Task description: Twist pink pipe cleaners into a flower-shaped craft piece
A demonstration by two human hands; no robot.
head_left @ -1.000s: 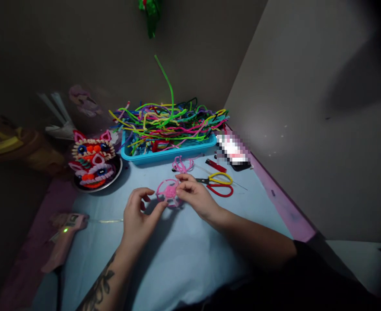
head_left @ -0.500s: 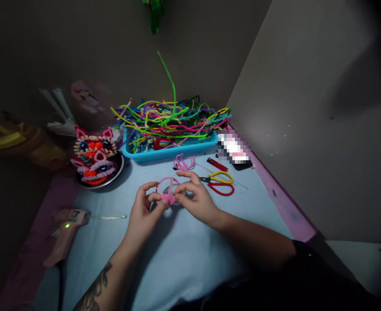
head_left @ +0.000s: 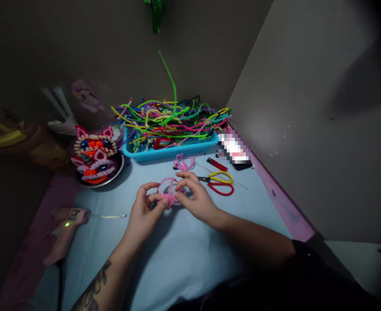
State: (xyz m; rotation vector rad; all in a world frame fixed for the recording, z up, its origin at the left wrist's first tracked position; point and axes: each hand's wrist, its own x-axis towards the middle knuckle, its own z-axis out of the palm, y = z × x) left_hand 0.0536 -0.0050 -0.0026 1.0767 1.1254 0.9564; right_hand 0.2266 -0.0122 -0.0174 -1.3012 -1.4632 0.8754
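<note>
Between my two hands is a pink pipe-cleaner frame (head_left: pixel 168 198), with a rounded loop at its back and a denser pink bunch at its front. My left hand (head_left: pixel 148 209) pinches the front bunch between thumb and fingers. From the other side, my right hand (head_left: pixel 195 198) grips the frame's right edge with thumb and forefinger. A second pink pipe-cleaner piece (head_left: pixel 184 162), made of looped strands, lies just beyond my right hand. Scissors (head_left: pixel 221 183) with one yellow and one red handle lie by my right knuckles, their blades partly hidden.
Behind my hands stands a blue tray (head_left: pixel 171 154) heaped with coloured pipe cleaners. A red lighter (head_left: pixel 217 164) and a phone (head_left: pixel 234 149) lie to the right. On the left are a pink glue gun (head_left: pixel 65 233) and a bowl (head_left: pixel 121 170) holding pipe-cleaner animal heads (head_left: pixel 95 149).
Both hands keep their hold on the pink frame. It has shifted only very slightly, and the objects around it stay in place.
</note>
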